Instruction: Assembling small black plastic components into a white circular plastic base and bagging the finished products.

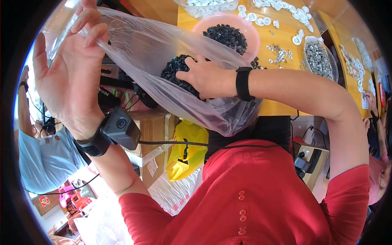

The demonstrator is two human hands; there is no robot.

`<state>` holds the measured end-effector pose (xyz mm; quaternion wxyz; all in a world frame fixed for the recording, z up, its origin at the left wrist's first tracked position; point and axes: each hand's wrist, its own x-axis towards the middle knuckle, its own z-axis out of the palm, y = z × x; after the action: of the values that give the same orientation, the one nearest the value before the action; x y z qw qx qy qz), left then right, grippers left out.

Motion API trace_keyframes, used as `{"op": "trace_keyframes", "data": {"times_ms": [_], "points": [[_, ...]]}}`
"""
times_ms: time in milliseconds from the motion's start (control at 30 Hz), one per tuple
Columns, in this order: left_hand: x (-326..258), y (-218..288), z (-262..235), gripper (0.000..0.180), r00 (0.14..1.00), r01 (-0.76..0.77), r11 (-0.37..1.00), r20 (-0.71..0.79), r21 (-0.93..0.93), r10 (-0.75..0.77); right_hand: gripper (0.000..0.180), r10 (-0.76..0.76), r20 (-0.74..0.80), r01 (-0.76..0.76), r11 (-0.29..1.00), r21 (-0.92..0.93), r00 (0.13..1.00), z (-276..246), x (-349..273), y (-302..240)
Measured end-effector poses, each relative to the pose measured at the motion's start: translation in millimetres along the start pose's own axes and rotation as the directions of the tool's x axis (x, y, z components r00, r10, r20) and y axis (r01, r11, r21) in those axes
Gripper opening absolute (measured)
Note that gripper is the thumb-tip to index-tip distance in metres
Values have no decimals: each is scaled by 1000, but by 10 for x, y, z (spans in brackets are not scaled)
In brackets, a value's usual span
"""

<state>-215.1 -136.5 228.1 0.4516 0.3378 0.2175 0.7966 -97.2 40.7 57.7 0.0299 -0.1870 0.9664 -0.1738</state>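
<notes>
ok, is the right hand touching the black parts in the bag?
Touching. Head view: right hand is inside the clear bag, fingers resting on the heap of black parts.

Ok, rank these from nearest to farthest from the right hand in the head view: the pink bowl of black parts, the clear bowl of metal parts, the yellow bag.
1. Pink bowl of black parts: on the table just beyond the right hand, up and slightly right.
2. Yellow bag: below the hand, under the table edge.
3. Clear bowl of metal parts: far right on the table.
</notes>
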Motion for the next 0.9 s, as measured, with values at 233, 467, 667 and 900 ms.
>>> {"op": "trace_keyframes", "data": {"times_ms": [233, 467, 667, 900], "points": [[84, 37, 57, 66, 987, 58, 998, -149, -19, -60, 33, 23, -35, -13, 965, 261, 999, -30, 153, 274], [97, -1, 48, 68, 988, 3, 999, -154, -35, -9, 20, 161, 347, -381, 464, 800, 924, -570, 211, 169], [155, 27, -21, 68, 975, 9, 999, -223, 37, -1, 16, 110, 348, -364, 199, 910, 931, -991, 111, 179], [171, -77, -7, 65, 968, -40, 999, -250, -35, 30, 15, -112, 240, -259, -215, 942, 964, -1468, -31, 414]]}}
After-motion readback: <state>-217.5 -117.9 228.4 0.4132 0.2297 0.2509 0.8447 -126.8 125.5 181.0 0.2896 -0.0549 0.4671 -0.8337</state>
